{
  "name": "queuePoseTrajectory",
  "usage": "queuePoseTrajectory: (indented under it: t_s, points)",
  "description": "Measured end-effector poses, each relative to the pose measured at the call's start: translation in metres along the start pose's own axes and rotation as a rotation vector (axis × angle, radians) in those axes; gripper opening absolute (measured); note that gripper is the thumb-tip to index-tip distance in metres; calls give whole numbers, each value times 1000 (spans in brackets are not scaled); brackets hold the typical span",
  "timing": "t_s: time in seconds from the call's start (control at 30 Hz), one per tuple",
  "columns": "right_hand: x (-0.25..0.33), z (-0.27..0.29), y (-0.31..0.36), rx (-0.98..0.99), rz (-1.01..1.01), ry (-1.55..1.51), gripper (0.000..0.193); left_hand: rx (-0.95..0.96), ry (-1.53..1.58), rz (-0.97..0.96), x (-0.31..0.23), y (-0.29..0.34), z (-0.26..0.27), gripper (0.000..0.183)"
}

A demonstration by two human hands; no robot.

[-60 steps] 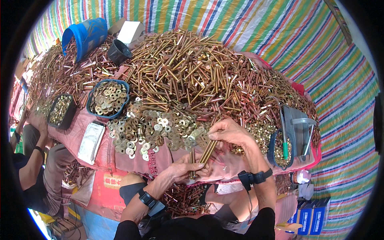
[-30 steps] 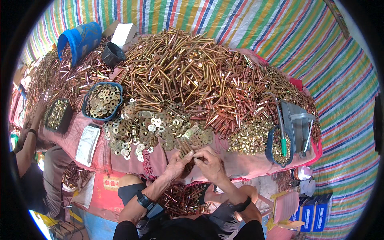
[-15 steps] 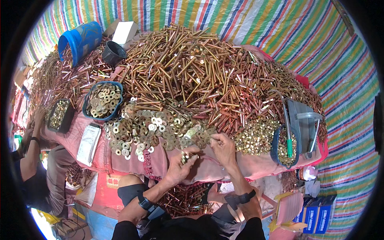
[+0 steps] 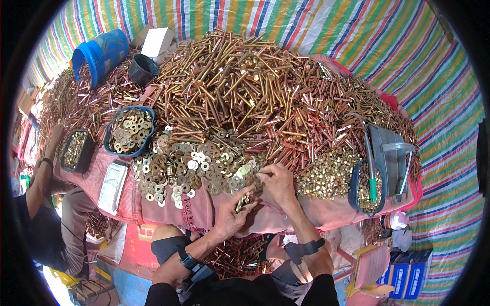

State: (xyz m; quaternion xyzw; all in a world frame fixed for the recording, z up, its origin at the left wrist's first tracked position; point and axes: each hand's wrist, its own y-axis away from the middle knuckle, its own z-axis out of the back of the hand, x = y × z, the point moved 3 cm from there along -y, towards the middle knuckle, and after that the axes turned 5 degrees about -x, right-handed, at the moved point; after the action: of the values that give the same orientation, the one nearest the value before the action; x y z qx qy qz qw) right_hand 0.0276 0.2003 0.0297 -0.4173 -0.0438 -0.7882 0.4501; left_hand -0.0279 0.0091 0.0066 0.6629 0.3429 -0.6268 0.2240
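Note:
My left hand (image 4: 232, 217) is curled, palm up, around several small brass-coloured metal pieces (image 4: 244, 202), too small to tell if they are nuts or washers. Just right of it, my right hand (image 4: 280, 184) has thumb and forefinger pinched at the right end of a heap of flat washers (image 4: 199, 166); whatever is between the fingertips is hidden. Both hands are over the near edge of the pink cloth (image 4: 326, 210). To the right of my right hand lies a heap of gold-coloured nuts (image 4: 326, 176). Behind everything rises a large pile of long bolts (image 4: 229, 92).
A blue-rimmed tub (image 4: 151, 140) holds washers; a dark bin (image 4: 90, 153) and a blue bin (image 4: 353, 193) hold nuts. A grey scoop-like container (image 4: 380, 145) stands at right. A blue bucket (image 4: 109, 51) lies on the bolts. Another person's arm (image 4: 43, 173) works at far left.
My right hand has shifted slightly left along the washer heap, its fingertips lower toward it. My left hand has moved slightly right. The other person's hand at far left has reached farther up.

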Motion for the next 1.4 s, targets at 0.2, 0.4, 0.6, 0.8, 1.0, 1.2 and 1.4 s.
queuePoseTrajectory:
  t_s: [0.2,0.4,0.6,0.8,1.0,1.2,1.4]
  points:
    - [4,18,11,147,-560,-906,19,1,-28,-39,4,-5,5,29]
    - [31,19,30,400,-527,-878,25,-17,195,190,5,-1,0,14]
    - [44,21,37,393,-517,-736,27,-13,212,148,4,-2,-1,14]
    - [47,22,36,368,-456,-691,29,30,212,146,9,-3,-2,13]
    - [41,15,35,391,-570,-917,24,49,206,120,6,-1,-2,13]
    - [34,16,34,350,-518,-856,17,44,214,207,7,-1,-3,15]
    - [24,41,-4,-263,32,101,17,44,130,155,6,-1,-2,15]
